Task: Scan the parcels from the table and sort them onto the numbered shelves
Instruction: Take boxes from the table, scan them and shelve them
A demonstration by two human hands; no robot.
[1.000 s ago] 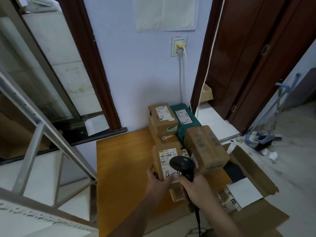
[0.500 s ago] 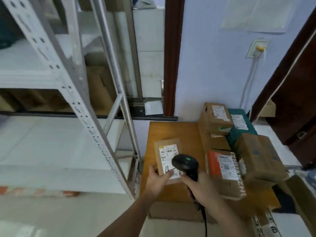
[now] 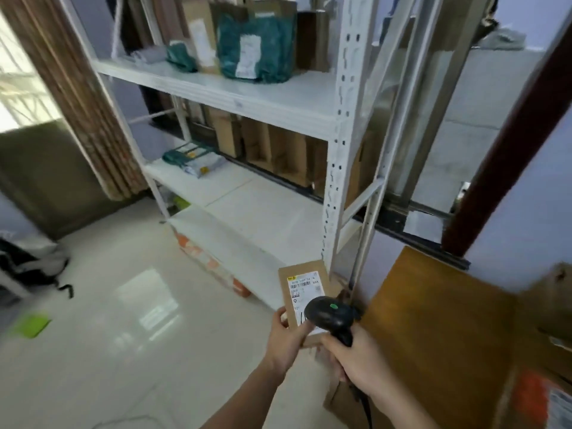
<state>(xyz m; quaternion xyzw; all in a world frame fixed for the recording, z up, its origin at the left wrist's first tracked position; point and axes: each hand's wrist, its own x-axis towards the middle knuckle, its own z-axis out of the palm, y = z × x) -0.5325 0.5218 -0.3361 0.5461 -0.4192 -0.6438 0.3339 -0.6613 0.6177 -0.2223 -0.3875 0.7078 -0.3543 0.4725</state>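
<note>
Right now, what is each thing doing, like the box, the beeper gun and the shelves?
Small parcel: held up off the table, label facing the camera.
Left hand: grips the parcel's lower edge.
Scanner: green light showing, head over the label.
Right hand: wrapped round the scanner handle.
Upper shelf: holds teal bags and boxes.
Table: bare wood here.

Small parcel held beside the scanner, shelving behind.

A flat brown cardboard parcel (image 3: 305, 300) with a white barcode label is held upright, label facing the camera, pinched at its lower left edge by the left hand (image 3: 286, 342). A black handheld scanner (image 3: 331, 314) with a green dot on top is gripped by the right hand (image 3: 356, 359) and overlaps the parcel's 5 o'clock corner. The white metal shelves (image 3: 247, 97) stand at 12 o'clock, with teal bags and brown boxes on them. The wooden table (image 3: 433, 320) lies at 3 o'clock.
</note>
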